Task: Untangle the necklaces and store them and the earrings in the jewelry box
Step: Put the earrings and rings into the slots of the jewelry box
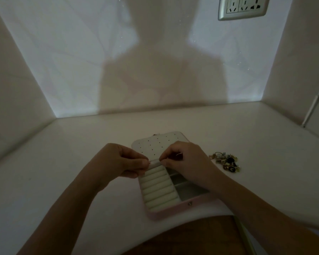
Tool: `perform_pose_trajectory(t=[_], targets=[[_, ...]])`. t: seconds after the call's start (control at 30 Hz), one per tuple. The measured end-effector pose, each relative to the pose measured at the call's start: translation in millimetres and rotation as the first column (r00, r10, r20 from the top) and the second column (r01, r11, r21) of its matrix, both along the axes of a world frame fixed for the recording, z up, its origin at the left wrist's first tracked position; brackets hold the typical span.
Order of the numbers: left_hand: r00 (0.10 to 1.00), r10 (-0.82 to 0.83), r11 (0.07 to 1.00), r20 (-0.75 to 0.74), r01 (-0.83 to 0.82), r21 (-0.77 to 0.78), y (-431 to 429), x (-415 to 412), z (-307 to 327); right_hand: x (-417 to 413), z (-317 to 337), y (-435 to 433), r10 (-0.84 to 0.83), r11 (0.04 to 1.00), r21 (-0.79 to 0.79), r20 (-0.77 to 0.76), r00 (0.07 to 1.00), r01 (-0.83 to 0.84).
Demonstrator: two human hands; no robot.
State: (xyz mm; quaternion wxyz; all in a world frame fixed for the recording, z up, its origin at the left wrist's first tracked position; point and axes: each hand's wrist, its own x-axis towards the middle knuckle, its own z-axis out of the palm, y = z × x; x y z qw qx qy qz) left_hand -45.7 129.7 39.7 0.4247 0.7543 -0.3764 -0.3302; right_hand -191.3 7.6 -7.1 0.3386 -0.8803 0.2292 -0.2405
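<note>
a pale wall (77, 57) fills the upper half of the head view, with a broad shadow (155, 80) of a person across its middle. below it a white table (63, 162) runs between two side panels, and a brown wooden surface (191, 236) shows past its near edge.

two bare forearms reach in from the bottom corners. the left hand (122, 161) and the right hand (186, 161) meet over the far half of the jewelry box (173, 212), close together but not touching. each has its fingers curled, thumb and forefinger tips pressed together in a pinch. whether a chain runs between them i cannot tell; anything there is too fine to see in this dim light. a small pale glint sits inside the curl of the right hand, too small to name.

the jewelry box lies open and flat on the table near its front edge, pink outside and pale inside. its lid (155, 144) lies back toward the wall, dotted with rows of small holes. the base holds a bank of padded ring rolls (158, 188) on the left and open compartments (188, 190) on the right, partly under the right wrist. a small snap (190, 203) sits on the front rim.

a grey wall outlet (243, 8) is at the top right.

a tangled heap of jewelry (226, 161), gold and black, lies on the table just right of the box, apart from both hands.
</note>
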Motion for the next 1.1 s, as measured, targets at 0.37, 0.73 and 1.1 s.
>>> perform_pose_trajectory(t=[0.37, 0.73, 1.1], targets=[[0.961, 0.105, 0.993, 0.257, -0.086, -0.084, 4.3, -12.3, -32.8, 0.7, -2.9, -0.5, 0.0, 0.999, -0.043, 0.012, 1.0, 0.0], [0.767, 0.169, 0.983, 0.619, -0.085, -0.163, 5.9, -13.8, -50.8, 0.1, -2.6, 0.0, 0.008, 0.999, -0.047, 0.0, 1.0, -0.008], [0.712, 0.15, 0.981, 0.685, -0.023, -0.191, 8.9, -17.1, -57.2, 0.2, -3.1, 0.2, 0.008, 0.998, -0.057, -0.002, 1.0, -0.008]])
